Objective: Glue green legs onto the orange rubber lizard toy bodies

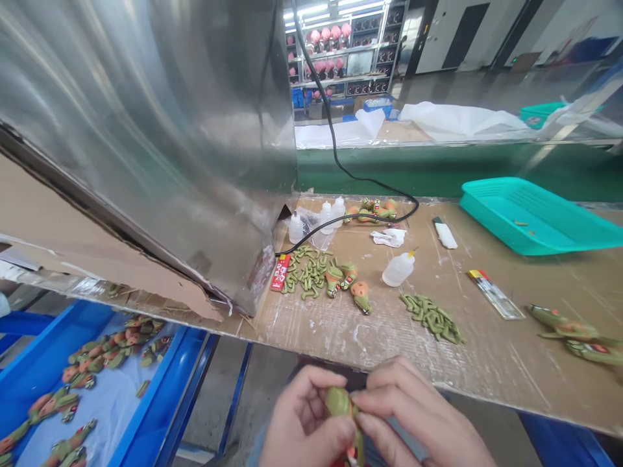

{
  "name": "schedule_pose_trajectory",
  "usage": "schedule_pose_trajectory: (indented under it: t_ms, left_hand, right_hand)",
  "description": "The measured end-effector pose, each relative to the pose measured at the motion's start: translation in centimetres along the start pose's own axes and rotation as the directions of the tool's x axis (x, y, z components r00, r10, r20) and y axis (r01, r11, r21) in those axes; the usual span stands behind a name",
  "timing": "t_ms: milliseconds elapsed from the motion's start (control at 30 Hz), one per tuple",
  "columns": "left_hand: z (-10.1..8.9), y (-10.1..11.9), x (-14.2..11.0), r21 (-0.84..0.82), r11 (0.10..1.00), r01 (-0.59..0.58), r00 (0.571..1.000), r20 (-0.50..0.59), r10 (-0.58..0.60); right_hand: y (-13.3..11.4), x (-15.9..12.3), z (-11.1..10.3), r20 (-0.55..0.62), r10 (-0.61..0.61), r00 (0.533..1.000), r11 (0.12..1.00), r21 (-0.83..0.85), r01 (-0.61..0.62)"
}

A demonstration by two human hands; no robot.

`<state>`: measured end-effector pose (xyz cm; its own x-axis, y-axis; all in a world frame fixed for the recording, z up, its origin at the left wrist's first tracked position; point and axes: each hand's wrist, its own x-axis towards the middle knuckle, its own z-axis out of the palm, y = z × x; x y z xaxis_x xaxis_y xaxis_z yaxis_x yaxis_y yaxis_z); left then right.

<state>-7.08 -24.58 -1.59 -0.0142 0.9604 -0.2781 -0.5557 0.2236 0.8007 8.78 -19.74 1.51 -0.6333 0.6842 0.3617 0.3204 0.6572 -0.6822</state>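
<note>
My left hand [307, 421] and right hand [418, 415] pinched a green figure [338, 402] near the edge of the cardboard [311, 327], with room before the green pieces [432, 318].

Tall grey metal panel [195, 117]: smooth, glossy, streaky reflections. Brown cardboard-covered tabletop [311, 324]: matt, scuffed, whitish smears. Teal rectangular basket [579, 227] and long blue crate [158, 389]: smooth plastic, crate glossier. Squat whitish bottle [398, 270]: translucent plastic. Small olive-green rounded figure [338, 402]: smooth, slight sheen.
</note>
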Motion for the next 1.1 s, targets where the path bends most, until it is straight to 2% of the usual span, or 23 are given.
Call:
schedule_pose_trajectory:
  t_ms: [167,233,300,367,433,500,533,600,667,767,833,933,1000,1100]
  left_hand:
    - [1.4,-1.1,2.8,0.144,0.989,0.035,0.993,0.109,-0.051]
    - [2.2,-1.2,3.8,0.243,0.97,0.028,0.987,0.148,-0.066]
    - [2.7,-0.8,5.1,0.384,0.923,-0.011,0.985,0.164,-0.056]
    - [2.9,0.1,6.5,0.554,0.826,-0.101,0.987,0.159,0.013]
    - [2.9,1.2,7.9,0.714,0.672,-0.197,0.98,0.167,0.111]
    - [3.2,1.9,9.0,0.833,0.489,-0.258,0.964,0.188,0.188]
    - [3.5,2.1,9.4,0.877,0.395,-0.272,0.956,0.198,0.217]
    - [4.2,2.0,9.8,0.937,0.215,-0.274,0.941,0.215,0.262]
    - [4.9,1.5,10.0,0.964,0.063,-0.26,0.927,0.23,0.297]
    - [5.4,0.9,10.0,0.965,-0.086,-0.248,0.91,0.262,0.322]
    - [5.1,0.8,9.8,0.959,-0.137,-0.25,0.903,0.282,0.325]
    - [4.1,0.9,9.2,0.95,-0.162,-0.266,0.895,0.306,0.324]
    - [3.2,1.0,8.6,0.946,-0.156,-0.283,0.889,0.32,0.326]
    - [1.4,0.9,7.7,0.945,-0.126,-0.301,0.877,0.326,0.354]
  right_hand:
    - [1.9,-1.3,-0.5,0.124,-0.08,0.989,0.977,-0.188,0.103]
    - [3.1,-2.3,-1.3,0.079,-0.027,0.997,0.962,-0.269,0.047]
    - [5.1,-3.3,-2.9,-0.048,0.066,0.997,0.917,-0.39,-0.08]
    - [7.6,-4.2,-5.4,-0.213,0.124,0.969,0.814,-0.537,-0.222]
    - [10.1,-4.8,-8.1,-0.338,0.148,0.929,0.621,-0.7,-0.353]
    - [11.7,-4.8,-10.1,-0.438,0.163,0.884,0.523,-0.722,-0.454]
    - [12.1,-4.5,-10.5,-0.477,0.158,0.865,0.502,-0.716,-0.486]
    - [12.1,-3.2,-10.4,-0.52,0.149,0.841,0.523,-0.68,-0.514]
    - [11.6,-1.3,-9.1,-0.513,0.157,0.844,0.589,-0.637,-0.497]
    - [11.5,2.2,-6.6,-0.459,0.208,0.864,0.692,-0.555,-0.461]
    - [11.7,4.1,-5.3,-0.437,0.258,0.862,0.724,-0.503,-0.472]
    - [11.6,5.8,-4.0,-0.413,0.324,0.851,0.742,-0.447,-0.499]
    - [11.0,5.9,-3.5,-0.372,0.345,0.861,0.765,-0.42,-0.488]
    - [10.0,5.0,-3.7,-0.263,0.346,0.901,0.818,-0.385,-0.426]
